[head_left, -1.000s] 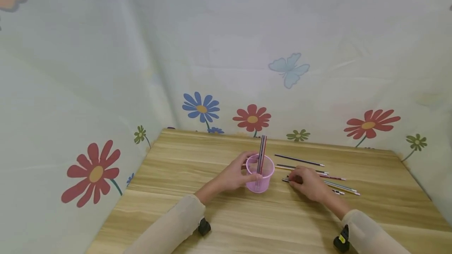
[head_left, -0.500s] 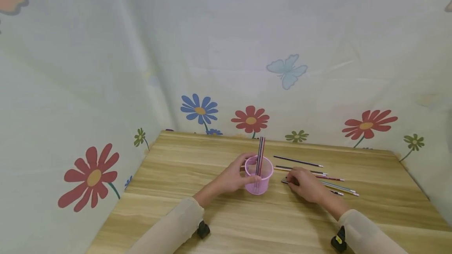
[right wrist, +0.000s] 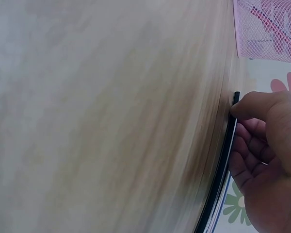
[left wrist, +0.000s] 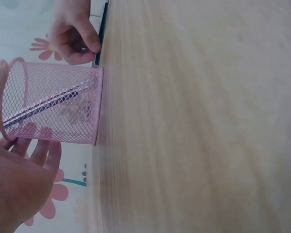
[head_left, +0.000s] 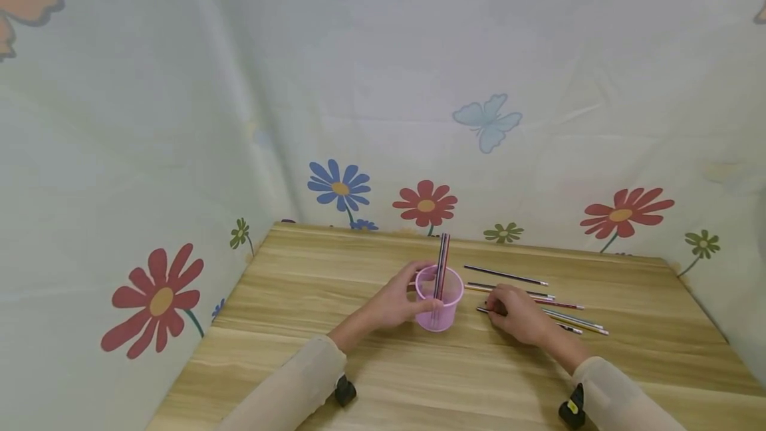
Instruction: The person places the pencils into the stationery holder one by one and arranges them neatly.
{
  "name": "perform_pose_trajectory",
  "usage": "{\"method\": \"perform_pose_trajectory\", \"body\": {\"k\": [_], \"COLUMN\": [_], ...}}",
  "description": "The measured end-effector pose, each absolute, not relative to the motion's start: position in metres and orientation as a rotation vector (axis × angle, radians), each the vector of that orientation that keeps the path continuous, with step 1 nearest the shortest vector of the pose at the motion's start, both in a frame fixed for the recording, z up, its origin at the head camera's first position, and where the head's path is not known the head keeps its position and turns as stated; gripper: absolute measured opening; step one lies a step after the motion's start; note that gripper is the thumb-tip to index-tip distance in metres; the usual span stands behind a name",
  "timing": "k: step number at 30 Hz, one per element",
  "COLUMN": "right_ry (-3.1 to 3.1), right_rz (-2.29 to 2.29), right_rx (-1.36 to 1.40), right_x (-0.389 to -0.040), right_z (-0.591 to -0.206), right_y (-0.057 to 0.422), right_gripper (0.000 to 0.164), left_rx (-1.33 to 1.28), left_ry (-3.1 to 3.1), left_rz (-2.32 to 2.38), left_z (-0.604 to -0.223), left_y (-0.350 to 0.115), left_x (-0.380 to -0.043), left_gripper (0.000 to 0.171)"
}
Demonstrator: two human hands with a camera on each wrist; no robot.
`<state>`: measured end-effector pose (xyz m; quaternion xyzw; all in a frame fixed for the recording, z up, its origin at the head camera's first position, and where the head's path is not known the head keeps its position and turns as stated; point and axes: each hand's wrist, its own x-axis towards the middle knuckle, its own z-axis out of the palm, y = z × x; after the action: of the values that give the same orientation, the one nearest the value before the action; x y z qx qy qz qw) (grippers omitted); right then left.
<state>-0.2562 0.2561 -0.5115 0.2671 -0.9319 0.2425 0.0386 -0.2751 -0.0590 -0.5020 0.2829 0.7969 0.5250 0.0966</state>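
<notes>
A pink mesh pencil cup [head_left: 439, 319] stands on the wooden table, with a few striped pencils [head_left: 441, 265] leaning upright inside it. My left hand [head_left: 395, 298] holds the cup from its left side, thumb across the front near the rim and fingers behind. To the right of the cup, my right hand [head_left: 519, 314] is low at the tabletop and pinches a dark pencil [right wrist: 226, 150] near its end between thumb and curled fingers. That pencil lies along the table; its tip pokes out left of the fingers, and the hand hides its middle in the head view.
Several more pencils lie around the right hand: a dark pencil [head_left: 505, 275] farthest back, a red one [head_left: 565, 303], and a yellow one [head_left: 583, 324] beside a greenish one. Behind the table [head_left: 335, 245] hangs a flower-printed cloth [head_left: 383, 118].
The right hand has shifted very slightly at the pencil over the last second. The left hand and cup stay in place; the head view has tilted a little.
</notes>
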Motion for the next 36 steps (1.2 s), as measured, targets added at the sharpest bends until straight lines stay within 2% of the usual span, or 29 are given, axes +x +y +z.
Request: {"method": "perform_pose_trajectory", "body": {"k": [23, 36], "right_ry": [-2.876, -2.900], "right_rz": [0.953, 0.992], "right_rx": [0.790, 0.737], "right_x": [-0.263, -0.269], "right_z": [-0.509, -0.474], "right_y": [0.261, 0.268], "right_gripper": [0.015, 0.006], "left_rx": [0.812, 0.806], "left_ry": [2.367, 2.357], "left_rz": [1.545, 1.547], "left_z": [-0.499, -0.497], "left_y": [-0.058, -0.059], "left_x": [-0.277, -0.277], "left_gripper": [0.084, 0.085]}}
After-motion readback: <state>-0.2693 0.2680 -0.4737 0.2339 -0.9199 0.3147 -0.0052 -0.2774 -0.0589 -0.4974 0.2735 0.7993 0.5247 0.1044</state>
